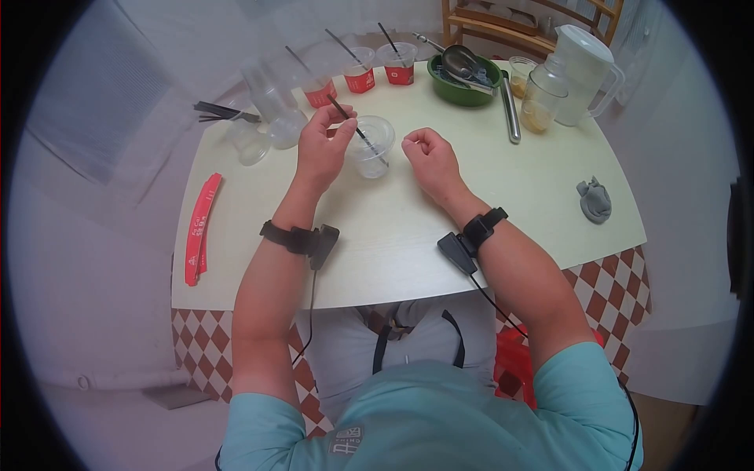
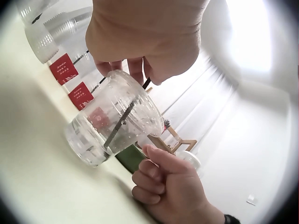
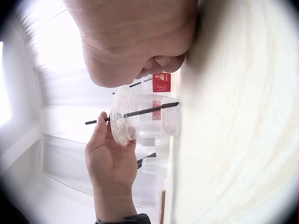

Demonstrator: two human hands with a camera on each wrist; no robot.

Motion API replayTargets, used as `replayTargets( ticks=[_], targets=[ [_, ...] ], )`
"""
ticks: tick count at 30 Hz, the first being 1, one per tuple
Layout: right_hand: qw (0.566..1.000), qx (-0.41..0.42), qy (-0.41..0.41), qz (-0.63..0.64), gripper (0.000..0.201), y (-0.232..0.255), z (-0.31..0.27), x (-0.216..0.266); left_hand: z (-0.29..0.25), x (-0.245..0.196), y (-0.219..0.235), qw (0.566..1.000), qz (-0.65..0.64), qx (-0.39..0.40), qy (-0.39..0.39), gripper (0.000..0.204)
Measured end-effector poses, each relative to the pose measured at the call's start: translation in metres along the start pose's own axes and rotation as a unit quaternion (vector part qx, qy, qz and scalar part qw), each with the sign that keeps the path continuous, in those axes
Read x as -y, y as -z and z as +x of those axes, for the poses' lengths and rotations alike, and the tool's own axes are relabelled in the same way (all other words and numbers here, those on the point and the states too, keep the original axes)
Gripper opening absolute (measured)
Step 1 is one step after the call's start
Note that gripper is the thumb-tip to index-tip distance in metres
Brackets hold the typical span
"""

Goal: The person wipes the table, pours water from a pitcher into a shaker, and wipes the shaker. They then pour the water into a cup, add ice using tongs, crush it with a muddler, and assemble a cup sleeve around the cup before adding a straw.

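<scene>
A clear plastic cup [image 1: 371,149] with a domed lid stands on the table in front of me, clear liquid showing at its bottom. A black straw [image 2: 122,122] slants through the lid down to the cup's base. At the lid, my left hand [image 1: 323,145] pinches the straw's upper part between thumb and fingers; its fingertips are partly hidden behind the rim in the left wrist view. Just right of the cup, my right hand [image 2: 170,184] is curled into a loose fist, with nothing visible in it.
Red-labelled cups [image 1: 360,71] with straws line the back edge. Stacked clear cups [image 1: 275,106] and black straws [image 1: 224,111] lie left, near red paper sleeves [image 1: 200,231]. Toward the right are a green bowl [image 1: 463,96] with a ladle, a metal rod [image 1: 511,114], a jar, a pitcher [image 1: 580,74] and grey cloth [image 1: 594,201].
</scene>
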State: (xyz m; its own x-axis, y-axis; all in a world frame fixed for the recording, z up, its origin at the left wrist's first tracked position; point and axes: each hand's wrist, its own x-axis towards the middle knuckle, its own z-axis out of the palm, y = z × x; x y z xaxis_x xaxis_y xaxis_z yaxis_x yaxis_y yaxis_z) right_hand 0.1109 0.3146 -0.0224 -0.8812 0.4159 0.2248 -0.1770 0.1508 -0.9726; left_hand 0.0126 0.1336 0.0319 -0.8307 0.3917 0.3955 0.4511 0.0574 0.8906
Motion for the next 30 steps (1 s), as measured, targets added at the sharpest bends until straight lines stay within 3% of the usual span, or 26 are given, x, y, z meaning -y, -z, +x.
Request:
replayTargets(
  ticks=[5,12,15,17,18,20,22,24,25,27,30],
  targets=[
    [1.0,0.017,0.002,0.008,0.017,0.0,-0.002,0.002,-0.011,0.01,0.0,0.996,-0.067,0.047,0.044,0.024],
    [0.998,0.06,-0.009,-0.018,0.025,0.003,-0.006,0.011,-0.014,0.02,-0.006,0.994,-0.104,0.032,0.031,0.019],
    [0.998,0.057,0.007,-0.02,0.027,0.002,-0.004,0.01,-0.014,0.019,-0.005,0.993,-0.097,0.054,0.035,0.033],
    [0.998,0.059,0.001,-0.023,0.028,0.003,-0.004,0.01,-0.019,0.012,-0.004,0.979,-0.134,0.137,0.077,0.06],
    [0.998,0.062,-0.006,-0.025,0.03,0.003,-0.004,0.01,-0.02,0.01,-0.003,0.978,-0.135,0.137,0.077,0.06],
    [0.998,0.059,-0.002,-0.016,0.034,0.002,-0.002,0.003,-0.021,0.006,-0.001,0.969,-0.143,0.172,0.101,0.089],
    [0.998,0.057,0.001,-0.008,0.038,0.002,-0.002,0.003,-0.025,0.006,0.0,0.971,-0.131,0.18,0.09,0.094],
    [0.989,0.061,0.005,0.131,0.052,0.004,-0.003,0.004,-0.026,0.006,0.0,0.972,-0.12,0.188,0.079,0.1],
    [0.99,0.062,0.005,0.129,0.052,0.006,-0.003,0.007,-0.025,0.007,0.0,0.972,-0.115,0.185,0.087,0.104],
    [0.975,0.137,-0.037,0.172,0.061,0.011,-0.003,0.01,-0.026,0.007,0.001,0.972,-0.112,0.181,0.097,0.109],
    [0.966,0.154,-0.058,0.2,0.062,0.011,-0.004,0.012,-0.027,0.003,0.005,0.967,-0.129,0.191,0.11,0.109]
  ],
)
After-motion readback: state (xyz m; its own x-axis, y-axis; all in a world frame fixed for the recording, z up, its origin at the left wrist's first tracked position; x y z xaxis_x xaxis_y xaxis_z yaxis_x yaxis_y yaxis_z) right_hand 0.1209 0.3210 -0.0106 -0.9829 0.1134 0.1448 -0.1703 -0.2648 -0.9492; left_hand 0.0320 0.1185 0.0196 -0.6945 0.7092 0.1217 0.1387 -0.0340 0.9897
